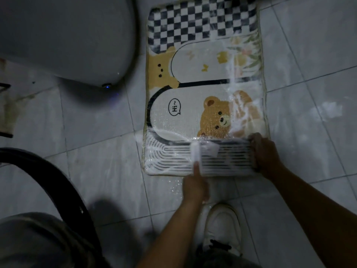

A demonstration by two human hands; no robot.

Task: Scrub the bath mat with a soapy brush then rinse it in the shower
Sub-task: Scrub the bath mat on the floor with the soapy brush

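Scrubbing is under way: the left hand (195, 184) is gripping a white brush (196, 151), fingers wrapped round it and forefinger lying along its back, working the striped near end of the bath mat (193, 70), which is lying flat on the tiled floor (96, 122) beside the toilet (67, 35). The right hand (264, 153) is clutching the mat's near right corner, pinning it. Foam is streaking only the right side and near end, so the brush is probably needing to travel leftward and upward before any rinsing.

Bare forearms (309, 207) in shot, white low-top sneaker (222, 227) with dark laces (218, 245), grey trouser cloth (38, 242) at the knee.
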